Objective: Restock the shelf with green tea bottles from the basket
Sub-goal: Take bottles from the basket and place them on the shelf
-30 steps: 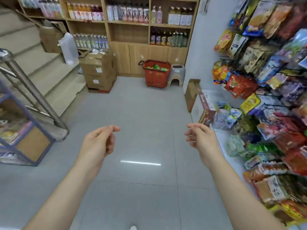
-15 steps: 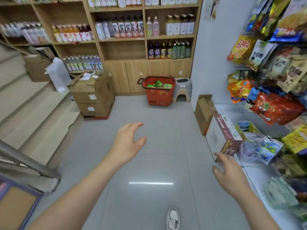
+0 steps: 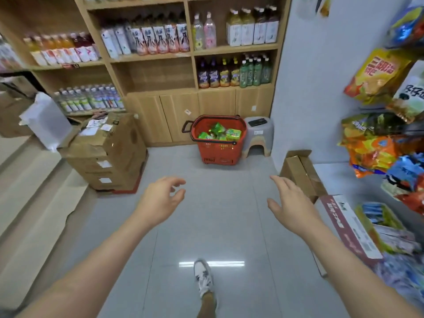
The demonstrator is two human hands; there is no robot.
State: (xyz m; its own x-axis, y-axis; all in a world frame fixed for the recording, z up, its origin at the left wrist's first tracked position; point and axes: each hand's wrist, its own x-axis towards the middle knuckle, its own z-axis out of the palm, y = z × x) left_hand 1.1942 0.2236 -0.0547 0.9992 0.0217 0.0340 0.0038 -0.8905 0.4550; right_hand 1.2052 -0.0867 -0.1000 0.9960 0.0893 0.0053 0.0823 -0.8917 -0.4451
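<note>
A red plastic basket (image 3: 219, 152) stands on the floor against the wooden shelf unit (image 3: 158, 56), with green-labelled tea bottles (image 3: 219, 131) lying inside it. Several green tea bottles (image 3: 254, 71) stand on the lower right shelf beside darker bottles. My left hand (image 3: 160, 198) and my right hand (image 3: 290, 203) hover over the grey floor, well short of the basket. Both hold nothing and their fingers are spread.
Stacked cardboard boxes (image 3: 107, 154) sit left of the basket, with stairs (image 3: 29, 191) further left. A grey stool (image 3: 258, 135) carrying a phone (image 3: 257, 122) stands right of the basket. An open carton (image 3: 300, 173) and snack racks (image 3: 385, 143) line the right side. My shoe (image 3: 203, 276) is on the floor.
I have walked closer to the shelf; the basket and shelves look larger. Both hands stayed empty, and the right hand rose level with the left.
</note>
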